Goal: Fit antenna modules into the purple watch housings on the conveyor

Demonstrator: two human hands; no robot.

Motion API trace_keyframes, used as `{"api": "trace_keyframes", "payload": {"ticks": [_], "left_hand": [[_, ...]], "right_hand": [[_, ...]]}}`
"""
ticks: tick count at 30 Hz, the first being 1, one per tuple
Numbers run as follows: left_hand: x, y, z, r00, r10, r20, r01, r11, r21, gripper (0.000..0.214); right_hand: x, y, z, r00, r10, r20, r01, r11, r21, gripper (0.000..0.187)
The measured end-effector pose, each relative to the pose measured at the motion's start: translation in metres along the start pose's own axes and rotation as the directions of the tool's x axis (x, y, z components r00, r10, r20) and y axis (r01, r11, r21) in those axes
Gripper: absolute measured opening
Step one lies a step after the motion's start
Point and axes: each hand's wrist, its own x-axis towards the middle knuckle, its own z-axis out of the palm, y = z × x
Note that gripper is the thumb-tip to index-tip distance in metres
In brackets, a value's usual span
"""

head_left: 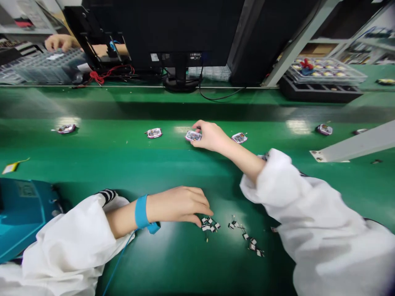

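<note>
My right hand [211,135] grips a small rounded device with an exposed circuit board [193,136] by its right side, at the far strip of the green bench. Similar open devices lie along that strip, one on the left [154,132] and another by my right forearm [239,137]. Nearer to me, my left hand [182,204], with a blue wrist strap [141,211], hovers over or touches a cluster of small white-and-black parts with short wires [210,225]. Its thumb and fingers are apart. Several more such parts [252,243] lie scattered to the right.
A black monitor [173,28] stands at the back. At left are a teal machine [24,218] and a yellow battery-like piece [10,167]. A white metal post [354,144] rises at right. Across the bench, another person's hand [61,42] rests on clear trays [46,68].
</note>
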Motion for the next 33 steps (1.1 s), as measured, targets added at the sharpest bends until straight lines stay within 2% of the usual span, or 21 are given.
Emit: {"api": "trace_keyframes", "payload": {"ticks": [4, 7, 9, 12, 16, 18, 21, 22, 23, 25, 29, 33], "left_hand": [[0.003, 0.005, 0.010, 0.997, -0.042, -0.060, 0.053, 0.979, 0.194, 0.027], [0.004, 0.004, 0.009, 0.991, -0.090, -0.100, 0.108, 0.974, 0.199, 0.022], [0.003, 0.001, 0.005, 0.986, -0.122, -0.113, 0.143, 0.969, 0.203, 0.022], [-0.002, 0.000, 0.001, 0.980, -0.162, -0.118, 0.186, 0.957, 0.225, 0.024], [-0.008, 0.002, 0.002, 0.965, -0.213, -0.152, 0.246, 0.938, 0.245, 0.023], [-0.008, 0.004, 0.003, 0.948, -0.233, -0.218, 0.278, 0.938, 0.209, 0.020], [0.000, 0.003, 0.001, 0.876, -0.290, -0.385, 0.355, 0.929, 0.109, 0.017], [0.006, 0.002, -0.001, 0.847, -0.306, -0.434, 0.374, 0.924, 0.078, 0.016], [0.012, 0.000, -0.003, 0.823, -0.314, -0.474, 0.383, 0.922, 0.055, 0.015], [0.024, -0.005, -0.005, 0.802, -0.305, -0.513, 0.377, 0.925, 0.040, 0.013], [0.043, -0.015, -0.007, 0.810, -0.286, -0.512, 0.376, 0.923, 0.080, 0.011], [0.048, -0.019, -0.006, 0.856, -0.247, -0.454, 0.366, 0.911, 0.193, 0.011]], "right_hand": [[-0.061, 0.021, -0.004, 0.998, -0.057, 0.034, 0.052, 0.991, 0.122, 0.046], [-0.095, 0.032, 0.003, 0.994, -0.102, 0.047, 0.091, 0.975, 0.201, 0.038], [-0.105, 0.038, 0.009, 0.993, -0.121, 0.017, 0.113, 0.961, 0.252, 0.025], [-0.108, 0.044, 0.016, 0.992, -0.112, -0.058, 0.124, 0.943, 0.307, 0.012], [-0.108, 0.048, 0.019, 0.987, -0.086, -0.137, 0.128, 0.932, 0.339, 0.013], [-0.113, 0.048, 0.019, 0.984, -0.088, -0.155, 0.137, 0.930, 0.341, 0.018], [-0.123, 0.049, 0.018, 0.981, -0.120, -0.150, 0.165, 0.928, 0.335, 0.050], [-0.126, 0.049, 0.019, 0.980, -0.131, -0.147, 0.174, 0.927, 0.333, 0.056], [-0.128, 0.050, 0.020, 0.980, -0.137, -0.147, 0.179, 0.926, 0.331, 0.056], [-0.130, 0.051, 0.023, 0.979, -0.134, -0.155, 0.179, 0.926, 0.332, 0.050], [-0.129, 0.051, 0.026, 0.977, -0.122, -0.175, 0.179, 0.918, 0.353, 0.042], [-0.130, 0.051, 0.025, 0.964, -0.148, -0.220, 0.222, 0.904, 0.366, 0.039]]}}
